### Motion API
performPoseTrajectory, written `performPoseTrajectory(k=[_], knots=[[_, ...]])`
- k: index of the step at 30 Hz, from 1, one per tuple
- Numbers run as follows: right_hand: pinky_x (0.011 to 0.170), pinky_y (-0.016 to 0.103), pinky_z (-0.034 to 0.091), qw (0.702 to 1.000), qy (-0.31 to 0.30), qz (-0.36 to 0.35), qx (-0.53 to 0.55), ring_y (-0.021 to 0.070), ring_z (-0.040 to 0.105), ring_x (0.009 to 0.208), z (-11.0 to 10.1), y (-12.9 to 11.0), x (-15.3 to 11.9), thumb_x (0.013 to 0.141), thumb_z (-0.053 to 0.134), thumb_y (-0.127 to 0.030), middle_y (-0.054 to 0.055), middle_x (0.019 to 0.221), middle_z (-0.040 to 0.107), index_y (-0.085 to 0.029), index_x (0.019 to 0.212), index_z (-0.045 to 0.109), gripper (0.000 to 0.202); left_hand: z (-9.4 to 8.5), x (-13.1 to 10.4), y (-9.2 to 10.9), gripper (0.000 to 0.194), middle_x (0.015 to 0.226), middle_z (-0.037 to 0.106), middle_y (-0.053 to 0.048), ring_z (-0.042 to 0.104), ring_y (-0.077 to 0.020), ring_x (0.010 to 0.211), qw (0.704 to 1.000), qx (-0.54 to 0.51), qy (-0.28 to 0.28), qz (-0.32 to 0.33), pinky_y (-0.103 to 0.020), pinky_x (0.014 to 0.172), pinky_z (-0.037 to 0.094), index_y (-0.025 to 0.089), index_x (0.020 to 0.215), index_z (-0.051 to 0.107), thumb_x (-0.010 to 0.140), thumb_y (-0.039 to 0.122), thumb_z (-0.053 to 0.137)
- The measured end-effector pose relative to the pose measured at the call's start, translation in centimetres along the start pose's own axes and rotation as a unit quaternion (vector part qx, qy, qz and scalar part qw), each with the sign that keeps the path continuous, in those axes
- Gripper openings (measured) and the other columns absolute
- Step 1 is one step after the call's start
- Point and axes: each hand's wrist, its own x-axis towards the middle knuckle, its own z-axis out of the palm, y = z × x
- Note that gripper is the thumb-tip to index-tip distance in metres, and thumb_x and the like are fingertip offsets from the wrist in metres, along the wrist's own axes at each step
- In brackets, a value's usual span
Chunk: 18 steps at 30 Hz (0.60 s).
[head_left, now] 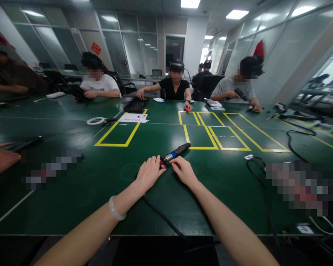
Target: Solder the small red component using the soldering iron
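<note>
A slim corded electric screwdriver [181,149], with a black body, a blue band and a silver section, lies slantwise on the green table [100,207]. My left hand [148,172] is closed over its near end, where red and orange parts show beside the thumb. My right hand [185,171] has its fingers bent together at the silver section, thumb and forefinger against it; the exact contact is partly hidden. From beneath my left wrist a black cable [161,216] runs toward the table's front edge. The far, black end of the screwdriver points away to the right.
Yellow tape rectangles [204,148] mark the table beyond my hands. White paper [133,118] and a black tray [135,105] lie farther back. Black cables [290,142] trail at right. Across the table a person [177,87] touches a small orange thing. Another person's hand [4,159] reaches in at left.
</note>
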Motion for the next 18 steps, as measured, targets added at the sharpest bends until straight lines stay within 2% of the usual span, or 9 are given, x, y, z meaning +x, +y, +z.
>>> performPoseTrajectory(k=[4,8,12,18], knots=[[0.066,0.026,0.042,1.000,-0.007,0.009,-0.014,0.0150,0.054,0.070,-0.1,0.2,0.0,0.090,0.049,-0.018,0.004,0.087,0.059,-0.020,0.094,0.065,0.017,-0.2,0.5,-0.9,0.058,0.111,0.056,-0.017,0.053,-0.0286,0.101,1.000,0.026,0.004,0.004,-0.036,0.080,0.043,0.013,0.133,0.045,0.090,0.051,0.047],[0.069,0.026,0.043,1.000,-0.010,0.011,-0.009,0.0153,0.055,0.075,-0.1,0.0,0.0,0.090,0.049,-0.016,0.004,0.090,0.058,-0.020,0.093,0.066,0.018,-0.2,1.2,-2.8,0.054,0.110,0.056,-0.017,0.053,-0.0289,0.101,0.999,0.033,-0.004,-0.027,-0.036,0.080,0.043,0.013,0.128,0.048,0.090,0.052,0.045],[0.068,0.026,0.042,1.000,-0.020,0.012,-0.005,0.0149,0.055,0.076,-0.2,-0.2,0.0,0.089,0.050,-0.016,0.004,0.090,0.058,-0.019,0.093,0.066,0.017,-0.3,1.8,-5.9,0.054,0.112,0.056,-0.017,0.054,-0.0305,0.103,0.996,0.031,-0.022,-0.080,-0.037,0.082,0.044,0.013,0.126,0.049,0.091,0.053,0.041],[0.066,0.026,0.042,0.999,-0.032,0.013,-0.007,0.0142,0.054,0.073,-0.1,0.1,-0.2,0.089,0.051,-0.017,0.004,0.090,0.058,-0.020,0.092,0.066,0.016,-0.5,2.0,-11.6,0.061,0.115,0.056,-0.020,0.054,-0.0340,0.106,0.984,0.033,-0.050,-0.165,-0.041,0.082,0.046,0.011,0.128,0.050,0.091,0.057,0.033]])
